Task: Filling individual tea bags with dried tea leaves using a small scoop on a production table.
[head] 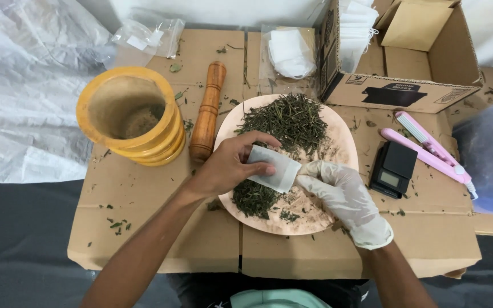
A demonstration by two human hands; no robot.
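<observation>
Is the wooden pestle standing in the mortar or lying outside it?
Outside: the pestle lies flat on the cardboard, right beside the yellow mortar.

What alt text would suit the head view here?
Two hands hold a small white sachet over a plate of dried green herbs: the bare left hand grips it, the gloved right hand pinches its end. A yellow mortar, wooden pestle, black scale and pink sealer lie on cardboard.

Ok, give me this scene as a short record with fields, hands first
left hand: bare, grips small white bag
right hand: gloved, pinches the bag's corner
plate: under both hands, holds dried green herbs
mortar: yellow, left of the plate
pestle: wooden, between mortar and plate
scale: black, right of the plate
surface: flattened cardboard
</observation>
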